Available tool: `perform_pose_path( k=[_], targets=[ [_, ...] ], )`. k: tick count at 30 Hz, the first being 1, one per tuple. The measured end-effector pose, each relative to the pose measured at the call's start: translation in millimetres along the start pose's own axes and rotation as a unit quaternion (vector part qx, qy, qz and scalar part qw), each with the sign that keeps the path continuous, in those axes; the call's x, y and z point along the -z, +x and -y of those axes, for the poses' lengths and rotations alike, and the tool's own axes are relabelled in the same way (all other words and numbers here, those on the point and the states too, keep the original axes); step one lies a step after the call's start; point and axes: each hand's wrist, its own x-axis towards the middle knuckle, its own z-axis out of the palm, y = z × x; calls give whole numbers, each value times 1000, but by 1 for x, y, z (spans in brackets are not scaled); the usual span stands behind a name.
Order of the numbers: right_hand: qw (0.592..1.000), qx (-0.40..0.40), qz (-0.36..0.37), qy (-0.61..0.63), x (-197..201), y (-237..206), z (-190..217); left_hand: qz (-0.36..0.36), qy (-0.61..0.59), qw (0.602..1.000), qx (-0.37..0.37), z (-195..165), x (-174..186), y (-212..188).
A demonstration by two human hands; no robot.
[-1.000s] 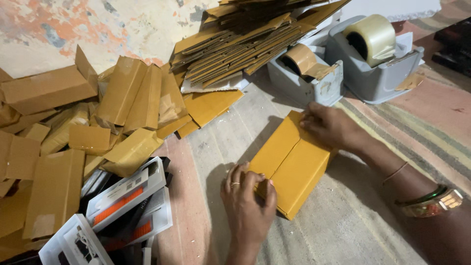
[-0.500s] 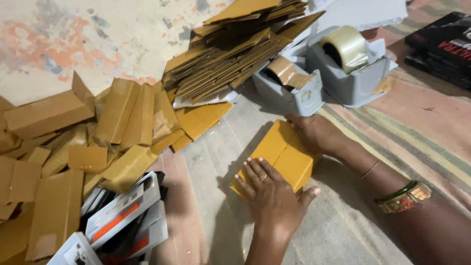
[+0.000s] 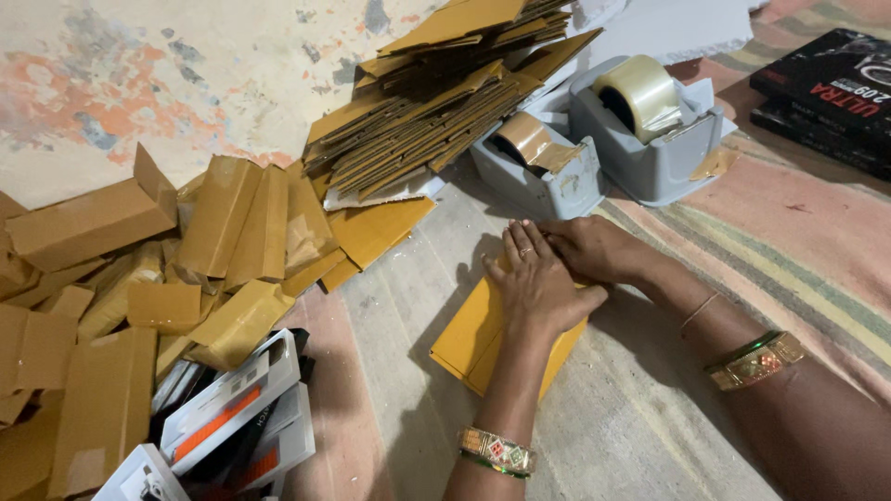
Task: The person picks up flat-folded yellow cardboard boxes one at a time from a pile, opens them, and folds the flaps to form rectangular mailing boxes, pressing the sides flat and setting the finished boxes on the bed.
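A small yellow-brown cardboard box (image 3: 473,339) lies on the striped mat in front of me. My left hand (image 3: 538,283) presses flat on its top, fingers spread toward the far end. My right hand (image 3: 594,249) rests against the box's far edge, just beside the left hand, fingers touching it. Both wrists wear bangles. The hands cover much of the box's top.
Two grey tape dispensers stand behind the box: one with brown tape (image 3: 534,167), one with clear tape (image 3: 650,125). A stack of flat cartons (image 3: 427,102) lies at the back, assembled boxes (image 3: 213,269) pile at left, white product boxes (image 3: 232,408) at lower left, black boxes (image 3: 826,93) at right.
My left hand slid up from the box's near end onto its top, close to my right hand. The box has shifted slightly on the mat.
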Motion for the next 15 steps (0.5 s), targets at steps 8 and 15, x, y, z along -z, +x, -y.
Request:
perform_pose_path(
  k=[8, 15],
  targets=[
    [999, 8, -44, -25, -9, -3, -3, -36, -47, 998, 21, 22, 1, -44],
    [999, -15, -30, -25, -12, -6, -4, -33, -30, 997, 59, 47, 17, -101]
  ],
)
